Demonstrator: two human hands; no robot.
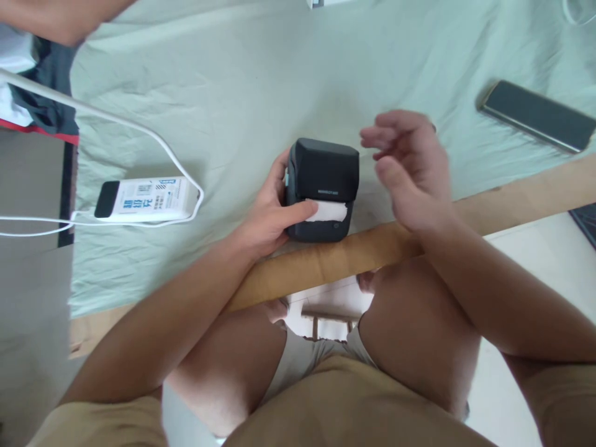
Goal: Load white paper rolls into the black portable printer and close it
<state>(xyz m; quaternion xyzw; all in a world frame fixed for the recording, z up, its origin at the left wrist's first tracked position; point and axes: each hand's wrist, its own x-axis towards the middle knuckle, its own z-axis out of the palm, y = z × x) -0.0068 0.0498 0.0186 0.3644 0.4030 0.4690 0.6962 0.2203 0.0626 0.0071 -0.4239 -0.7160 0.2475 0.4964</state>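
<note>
A small black label printer [323,177] stands near the front edge of the bed or table, on a pale green cloth. A strip of white label paper [331,212] sticks out of its front slot. Around the printer's left side is my left hand [274,211], its thumb pressing on the left end of the paper. My right hand [410,164] is raised to the right of the printer, apart from it. Its fingers are loosely curled and spread from the thumb, with nothing seen between them.
A white power bank [149,200] with white cables [153,133] lies at the left. At the right is a dark phone [540,117]. A wooden edge [321,264] runs along the front, above my knees. Another person's arm [65,15] reaches in at the top left.
</note>
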